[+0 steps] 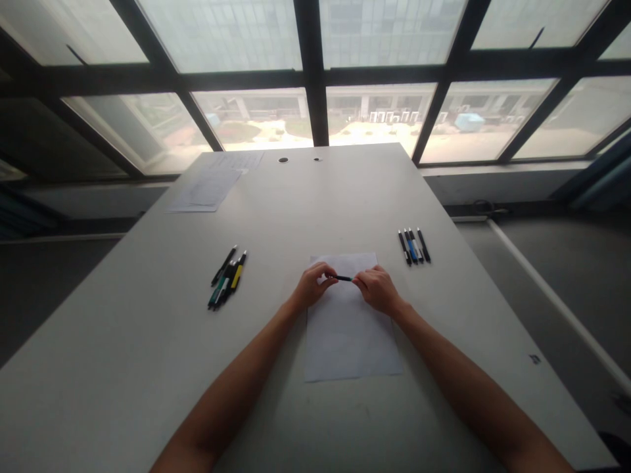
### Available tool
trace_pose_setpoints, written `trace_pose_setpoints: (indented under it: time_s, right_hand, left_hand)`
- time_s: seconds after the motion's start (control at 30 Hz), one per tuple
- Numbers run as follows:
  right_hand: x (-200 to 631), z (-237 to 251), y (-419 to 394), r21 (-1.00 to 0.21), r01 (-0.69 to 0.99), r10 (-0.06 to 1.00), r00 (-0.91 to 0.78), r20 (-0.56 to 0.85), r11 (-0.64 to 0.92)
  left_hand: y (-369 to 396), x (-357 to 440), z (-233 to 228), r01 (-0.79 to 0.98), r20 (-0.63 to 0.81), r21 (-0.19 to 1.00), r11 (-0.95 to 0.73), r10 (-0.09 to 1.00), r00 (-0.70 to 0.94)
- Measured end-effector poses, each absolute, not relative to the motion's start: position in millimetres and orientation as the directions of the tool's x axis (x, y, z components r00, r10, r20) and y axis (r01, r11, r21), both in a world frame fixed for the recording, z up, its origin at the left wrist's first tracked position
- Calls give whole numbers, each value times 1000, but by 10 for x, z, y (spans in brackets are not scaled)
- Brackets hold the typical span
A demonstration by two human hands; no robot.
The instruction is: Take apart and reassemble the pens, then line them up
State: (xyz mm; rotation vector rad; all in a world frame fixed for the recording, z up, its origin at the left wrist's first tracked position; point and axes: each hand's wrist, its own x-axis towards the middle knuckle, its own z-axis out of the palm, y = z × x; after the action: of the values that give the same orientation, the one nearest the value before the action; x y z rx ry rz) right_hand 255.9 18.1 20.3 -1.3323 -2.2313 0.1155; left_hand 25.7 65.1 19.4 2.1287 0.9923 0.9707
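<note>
Black pen point(344, 278) between left hand point(314, 283) and right hand point(377, 289).

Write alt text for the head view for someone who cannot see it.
Two bare hands hold a dark pen between them above a sheet of paper on a white table. A loose cluster of pens lies to the left, four pens side by side to the right, and windows stand beyond.
</note>
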Motion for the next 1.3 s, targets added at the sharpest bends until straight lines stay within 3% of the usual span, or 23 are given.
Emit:
trace_pose_setpoints:
  time_s: [0.5, 0.7, 0.83, 0.9, 1.0, 1.1, 1.17, 1.3]
  right_hand:
    - [2563, 195, 186, -339, 796, 844, -365, 394, 502]
    - [2564, 177, 188, -337, 799, 849, -370, 376, 497]
    - [2564, 175, 183, -385, 790, 871, -365, 328, 477]
    - [2572, 194, 174, -468, 756, 885, -336, 323, 458]
    - [2603, 234, 167, -739, 552, 922, -213, 325, 388]
    - [2628, 250, 186, -965, 92, 968, -64, 242, 247]
    - [2614, 242, 208, -969, -187, 986, -10, 164, 159]
    - [2542, 230, 242, -861, -508, 998, -19, 53, 36]
  left_hand:
    - [655, 260, 188, 387, 366, 749, -537, 823, 434]
    - [655, 255, 179, 433, 350, 699, -569, 800, 487]
    - [648, 238, 168, 371, 411, 699, -611, 769, 491]
    - [645, 234, 172, 372, 426, 699, -611, 773, 469]
    - [640, 232, 195, 405, 443, 702, -585, 805, 394]
    - [632, 237, 224, 415, 455, 713, -565, 823, 340]
    - [622, 246, 242, 413, 447, 714, -566, 822, 353]
    - [594, 259, 262, 355, 424, 707, -611, 769, 479]
